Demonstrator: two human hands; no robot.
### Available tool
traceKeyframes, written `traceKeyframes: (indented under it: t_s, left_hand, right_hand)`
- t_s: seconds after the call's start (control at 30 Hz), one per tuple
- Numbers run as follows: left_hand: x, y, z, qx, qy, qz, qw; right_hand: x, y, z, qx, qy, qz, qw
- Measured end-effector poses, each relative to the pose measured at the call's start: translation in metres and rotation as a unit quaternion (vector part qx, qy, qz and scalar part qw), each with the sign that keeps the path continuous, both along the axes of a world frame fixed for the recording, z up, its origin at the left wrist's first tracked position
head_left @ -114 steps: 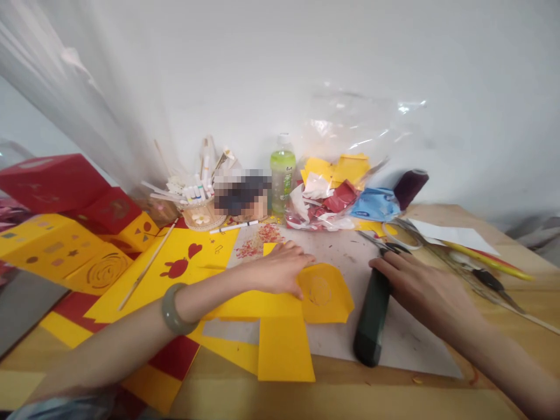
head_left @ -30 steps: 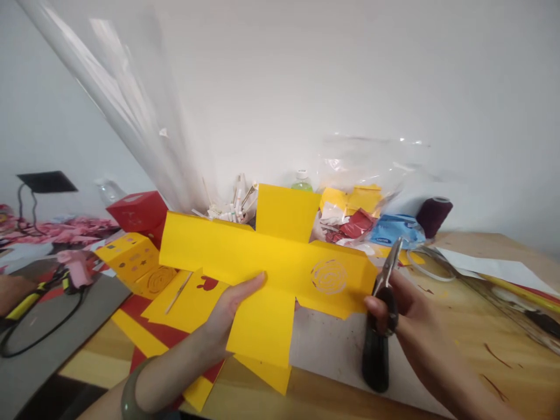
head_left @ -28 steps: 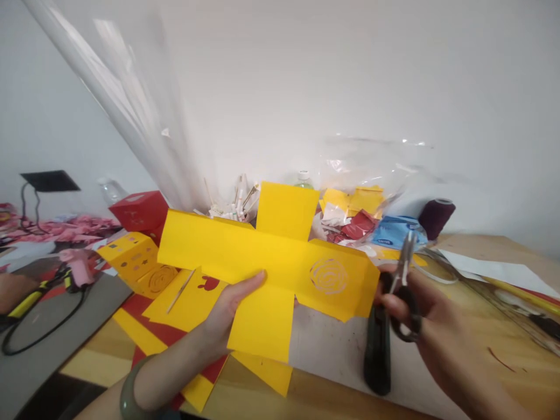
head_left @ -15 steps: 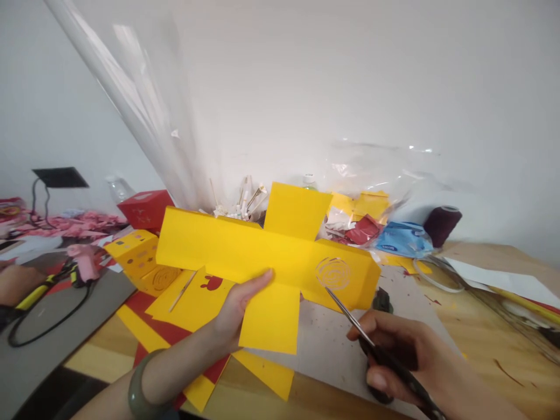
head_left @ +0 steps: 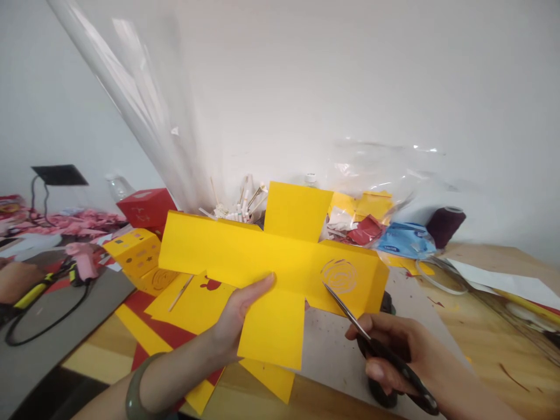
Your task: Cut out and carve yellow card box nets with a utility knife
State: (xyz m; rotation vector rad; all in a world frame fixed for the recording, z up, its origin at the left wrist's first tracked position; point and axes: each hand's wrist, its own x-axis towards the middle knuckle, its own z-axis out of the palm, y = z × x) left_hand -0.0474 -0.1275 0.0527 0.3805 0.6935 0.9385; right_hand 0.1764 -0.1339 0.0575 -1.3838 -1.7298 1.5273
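Note:
My left hand (head_left: 245, 309) pinches a yellow cross-shaped card (head_left: 231, 245), thumb on its front and the other fingers behind it. The card has folded panels and is raised above the table. On its right panel, curved cut lines form a spiral-like pattern (head_left: 340, 275). My right hand (head_left: 398, 356) is closed round black-handled scissors (head_left: 350, 315). Their slim metal blades look together, and the tip points at the lower left of the pattern. Whether the tip touches the card I cannot tell.
At the left are another person's hand (head_left: 21, 283), a pink glue gun (head_left: 82, 261), a decorated yellow box (head_left: 140, 256) and a red box (head_left: 146, 207). Yellow sheets (head_left: 266, 379) lie below. A blue packet (head_left: 406, 239) and dark thread spool (head_left: 445, 224) stand behind right.
The card has shifted slightly right and down in view. The scissors' tip has moved from the pattern's lower middle towards its lower left. Both hands keep their hold.

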Motion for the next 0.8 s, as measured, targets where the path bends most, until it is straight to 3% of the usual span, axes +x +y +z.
traceKeyframes:
  t_s: [0.33,0.63,0.8]
  left_hand:
    - [-0.001,0.001,-0.006,0.045,-0.006,-0.040,0.998]
    - [0.002,-0.003,-0.004,0.070,0.017,-0.004,0.997]
    - [0.002,-0.005,-0.005,0.065,0.007,-0.020,0.998]
  right_hand:
    - [0.002,0.001,-0.010,0.019,0.020,0.014,1.000]
    - [0.001,0.002,-0.010,0.031,-0.021,0.002,0.999]
    - [0.000,0.001,-0.013,0.052,-0.034,-0.011,0.998]
